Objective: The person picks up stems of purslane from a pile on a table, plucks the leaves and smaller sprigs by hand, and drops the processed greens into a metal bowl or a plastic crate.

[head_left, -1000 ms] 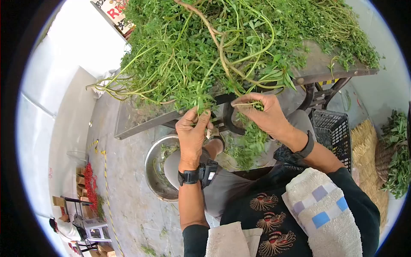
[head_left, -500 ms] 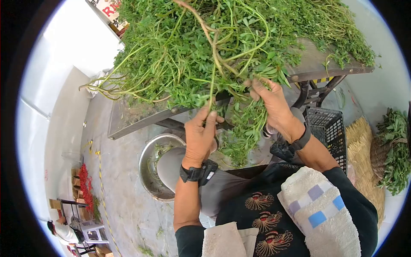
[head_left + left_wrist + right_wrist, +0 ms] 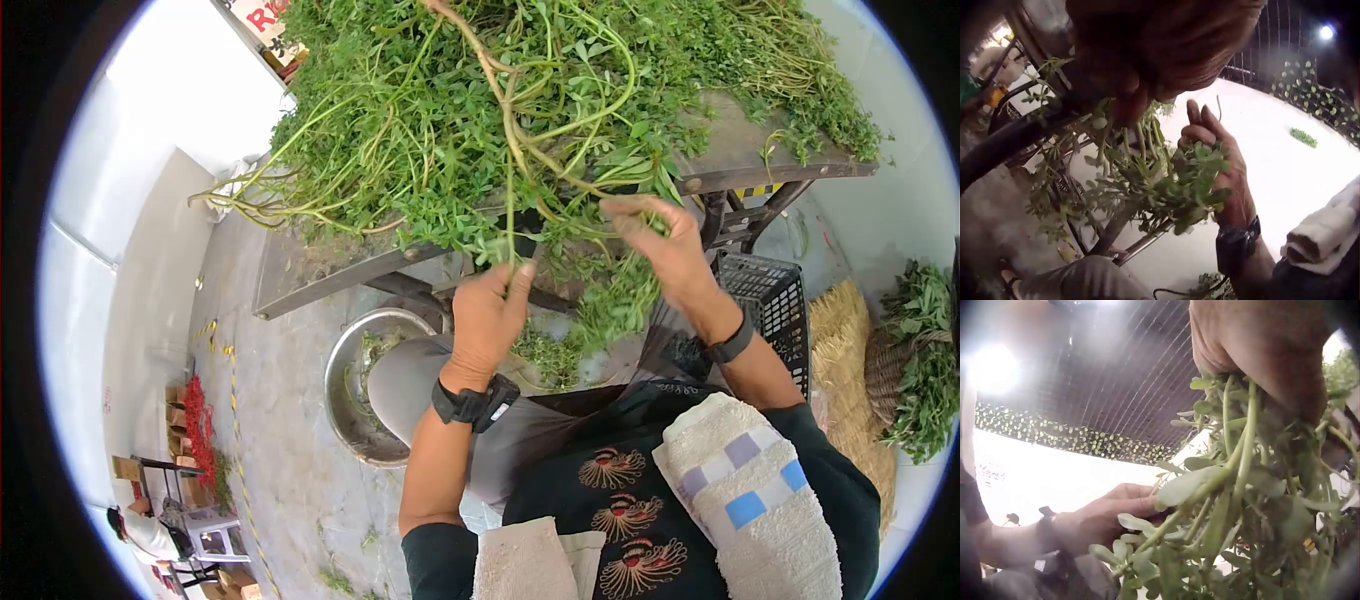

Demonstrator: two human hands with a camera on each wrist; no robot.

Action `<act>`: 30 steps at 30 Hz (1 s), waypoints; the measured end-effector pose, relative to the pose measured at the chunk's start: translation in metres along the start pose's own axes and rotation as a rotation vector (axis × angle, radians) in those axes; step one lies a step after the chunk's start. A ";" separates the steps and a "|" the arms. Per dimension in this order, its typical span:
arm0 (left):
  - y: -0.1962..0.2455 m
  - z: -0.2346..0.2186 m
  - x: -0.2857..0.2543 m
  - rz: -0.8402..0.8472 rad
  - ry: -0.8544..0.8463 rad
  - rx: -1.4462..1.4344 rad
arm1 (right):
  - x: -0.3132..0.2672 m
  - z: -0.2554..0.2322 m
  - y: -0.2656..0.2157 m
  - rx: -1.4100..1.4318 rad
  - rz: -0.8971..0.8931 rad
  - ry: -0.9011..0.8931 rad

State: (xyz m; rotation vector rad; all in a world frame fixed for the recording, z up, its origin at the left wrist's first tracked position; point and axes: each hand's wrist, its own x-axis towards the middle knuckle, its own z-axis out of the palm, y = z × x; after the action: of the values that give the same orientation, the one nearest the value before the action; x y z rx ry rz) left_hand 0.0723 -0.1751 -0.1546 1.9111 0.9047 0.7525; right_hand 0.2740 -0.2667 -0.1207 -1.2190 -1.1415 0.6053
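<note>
Head view: left hand [image 3: 489, 318] pinches a green stem [image 3: 511, 212], seemingly steadying it at the heap of greens [image 3: 450, 160] on the table [image 3: 725, 138]; right hand [image 3: 676, 256] grips leafy sprigs [image 3: 617, 306] by their stems (blurry there), so leaves dangle; metal basin [image 3: 350, 428] stands lower, presumably for easy reach.

On the right of the head view, a black crate [image 3: 787, 312] is standing beside some yellow straw [image 3: 835, 335]. A brown woven basket [image 3: 883, 378] is sitting by the straw, and big green leaves [image 3: 925, 375] are lying against it. On the left, striped tape [image 3: 240, 440] is running along the floor. A person in white [image 3: 150, 540] is showing near a pale stool [image 3: 215, 538].
</note>
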 end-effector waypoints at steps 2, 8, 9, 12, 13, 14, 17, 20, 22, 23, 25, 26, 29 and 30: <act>-0.002 0.010 -0.001 0.218 -0.025 0.323 | 0.006 -0.011 -0.015 0.130 0.237 -0.053; 0.002 0.027 -0.001 0.458 -0.142 0.462 | 0.008 0.024 0.020 0.110 0.284 -0.189; 0.001 0.027 -0.002 0.482 -0.169 0.467 | 0.008 0.027 0.028 0.110 0.263 -0.198; 0.023 0.010 -0.006 0.263 -0.216 0.494 | 0.008 0.023 0.027 0.146 0.252 -0.241; 0.019 0.005 -0.006 0.265 -0.224 0.493 | 0.008 0.019 0.026 0.121 0.222 -0.300; 0.014 -0.004 -0.005 0.209 -0.170 0.128 | 0.008 0.015 0.032 -0.095 0.176 -0.370; 0.033 -0.010 -0.002 0.017 -0.170 -0.402 | 0.000 0.020 0.029 -0.541 -0.082 -0.523; 0.028 -0.005 -0.001 0.018 -0.227 -0.412 | -0.006 0.029 0.029 -0.526 0.012 -0.554; 0.027 -0.013 0.000 -0.057 -0.183 -0.485 | -0.005 0.026 0.034 -0.419 -0.052 -0.533; 0.025 -0.015 0.000 -0.143 -0.130 -0.568 | -0.007 0.023 0.036 -0.313 -0.109 -0.526; 0.022 -0.014 0.000 -0.103 -0.080 -0.589 | -0.007 0.015 0.037 -0.300 -0.076 -0.528; 0.021 -0.013 0.000 -0.098 -0.061 -0.622 | -0.007 0.012 0.036 -0.287 -0.041 -0.538; 0.023 -0.014 0.001 -0.063 -0.061 -0.666 | -0.010 0.009 0.024 -0.312 -0.094 -0.552; 0.025 -0.013 0.001 -0.047 -0.060 -0.694 | -0.012 0.010 0.023 -0.310 -0.102 -0.549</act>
State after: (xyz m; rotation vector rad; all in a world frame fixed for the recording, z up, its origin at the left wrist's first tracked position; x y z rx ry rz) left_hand 0.0704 -0.1780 -0.1266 1.2861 0.5454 0.8395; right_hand 0.2654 -0.2661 -0.1465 -1.2802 -1.8002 0.7273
